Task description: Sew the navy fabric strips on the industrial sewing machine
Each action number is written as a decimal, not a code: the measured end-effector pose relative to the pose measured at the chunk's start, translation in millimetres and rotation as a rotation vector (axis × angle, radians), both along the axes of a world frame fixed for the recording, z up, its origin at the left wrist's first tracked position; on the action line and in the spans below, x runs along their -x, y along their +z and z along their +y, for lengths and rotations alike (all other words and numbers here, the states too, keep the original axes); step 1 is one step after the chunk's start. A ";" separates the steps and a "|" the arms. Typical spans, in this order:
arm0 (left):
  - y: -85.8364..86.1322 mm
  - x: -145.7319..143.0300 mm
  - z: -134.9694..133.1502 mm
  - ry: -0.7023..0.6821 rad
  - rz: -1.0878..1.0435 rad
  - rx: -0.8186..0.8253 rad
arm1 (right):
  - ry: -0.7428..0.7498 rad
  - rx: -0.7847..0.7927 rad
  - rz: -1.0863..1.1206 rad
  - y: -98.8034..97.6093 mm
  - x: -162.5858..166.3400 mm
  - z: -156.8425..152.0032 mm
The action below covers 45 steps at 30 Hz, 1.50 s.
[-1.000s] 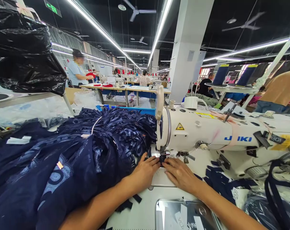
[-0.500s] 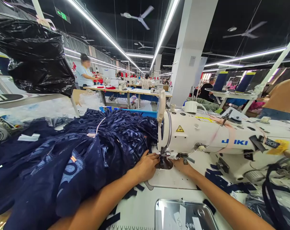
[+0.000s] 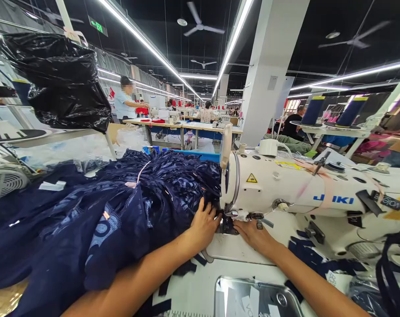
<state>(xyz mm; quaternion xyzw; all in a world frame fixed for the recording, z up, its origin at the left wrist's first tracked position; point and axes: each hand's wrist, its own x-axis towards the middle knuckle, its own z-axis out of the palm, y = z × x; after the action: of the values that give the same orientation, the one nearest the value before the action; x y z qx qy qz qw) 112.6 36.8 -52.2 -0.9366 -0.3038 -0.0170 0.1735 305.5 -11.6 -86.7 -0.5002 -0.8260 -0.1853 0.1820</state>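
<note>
A white sewing machine (image 3: 272,187) stands at the centre right, its needle area low at the left end of the head. My left hand (image 3: 204,225) lies just left of the presser foot, fingers spread, at the edge of a large heap of navy garments (image 3: 120,229) with light-blue print. From the right, my right hand (image 3: 254,234) reaches under the machine head. Its fingers are stretched out beside the dark, shiny needle plate (image 3: 232,227). Whatever lies right under the foot is dark and hard to make out. A pale tie (image 3: 141,171) runs across part of the heap.
A metal tray (image 3: 224,293) with white labels sits at the front edge. Navy fabric scraps (image 3: 321,259) lie beside the machine. Navy thread cones (image 3: 313,111) stand behind it. A black plastic bag (image 3: 63,83) hangs at the left. Another person (image 3: 125,99) works in the background.
The view has turned slightly left, so everything sits further right. My left hand's fingers have spread and lifted apart. More of my right hand's fingers now shows beside the foot.
</note>
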 end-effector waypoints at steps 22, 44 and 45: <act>-0.6 -4.9 13.5 -0.049 -0.085 0.046 | -0.188 -0.104 -0.035 -16.7 14.7 2.1; 61.6 88.0 -25.7 0.117 -0.449 -0.181 | -0.113 -0.225 0.054 -36.0 7.3 11.0; 68.1 106.9 -24.4 0.147 -0.473 -0.200 | -0.111 -0.242 0.051 -37.6 7.1 11.5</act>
<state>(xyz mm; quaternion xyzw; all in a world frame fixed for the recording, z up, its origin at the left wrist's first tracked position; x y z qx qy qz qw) 5.7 12.4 15.8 -0.8602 -0.4000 -0.2526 0.1903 298.4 -0.1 -124.4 -0.5239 -0.7640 -0.2805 0.2514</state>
